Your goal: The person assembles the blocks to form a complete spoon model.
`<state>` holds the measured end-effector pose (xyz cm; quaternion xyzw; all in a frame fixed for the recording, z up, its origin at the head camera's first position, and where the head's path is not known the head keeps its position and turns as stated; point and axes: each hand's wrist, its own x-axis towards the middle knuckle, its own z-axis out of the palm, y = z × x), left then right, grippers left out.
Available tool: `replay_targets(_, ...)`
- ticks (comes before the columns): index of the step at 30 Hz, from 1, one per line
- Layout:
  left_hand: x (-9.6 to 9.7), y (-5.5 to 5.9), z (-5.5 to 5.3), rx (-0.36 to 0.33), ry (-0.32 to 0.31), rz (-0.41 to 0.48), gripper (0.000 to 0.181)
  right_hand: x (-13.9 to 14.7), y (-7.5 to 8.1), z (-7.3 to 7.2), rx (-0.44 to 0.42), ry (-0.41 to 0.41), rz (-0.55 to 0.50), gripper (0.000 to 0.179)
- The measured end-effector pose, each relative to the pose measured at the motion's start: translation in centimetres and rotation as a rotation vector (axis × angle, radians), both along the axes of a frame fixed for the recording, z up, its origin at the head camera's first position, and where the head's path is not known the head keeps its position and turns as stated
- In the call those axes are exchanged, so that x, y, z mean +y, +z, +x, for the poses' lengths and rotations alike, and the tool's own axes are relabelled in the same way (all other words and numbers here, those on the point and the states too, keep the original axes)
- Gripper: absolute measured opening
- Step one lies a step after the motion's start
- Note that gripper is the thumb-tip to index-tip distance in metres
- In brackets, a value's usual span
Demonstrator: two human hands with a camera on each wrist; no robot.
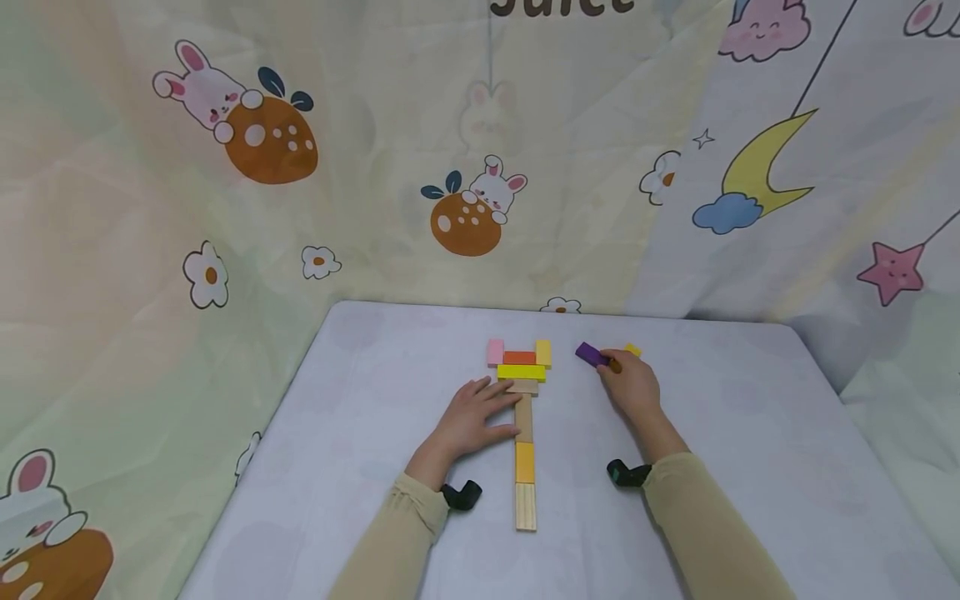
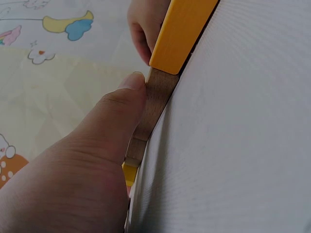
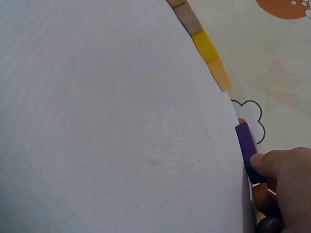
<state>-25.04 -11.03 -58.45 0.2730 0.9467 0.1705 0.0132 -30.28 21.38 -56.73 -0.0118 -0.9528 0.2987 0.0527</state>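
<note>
My left hand [image 1: 476,417] lies with fingers spread and fairly straight at a row of blocks. Its fingertips touch the tan crosswise block [image 1: 525,387], and the thumb meets the side of the plain wooden block [image 1: 524,417]. Farther right, my right hand [image 1: 636,385] pinches a purple block [image 1: 589,354]; in the right wrist view its thumb presses on that purple block [image 3: 247,145]. Just beside those fingers is an orange block [image 3: 261,194], partly hidden. A yellow block [image 1: 633,349] shows behind the right hand.
Above the tan block sit a yellow bar [image 1: 521,373], a red block [image 1: 519,357], a pink block [image 1: 495,352] and a pale yellow upright block [image 1: 543,353]. Nearer me are an orange block [image 1: 524,462] and a striped wooden block [image 1: 526,507]. A printed curtain [image 1: 375,208] hangs behind the white table [image 1: 360,358].
</note>
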Motion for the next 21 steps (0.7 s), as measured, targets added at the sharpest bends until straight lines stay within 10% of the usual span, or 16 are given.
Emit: replay_targets(21,0.03,0.15,0.11,-0.019,0.006,0.006,0.063,-0.17,0.40,-0.09,-0.017,-0.001,-0.092,0.037)
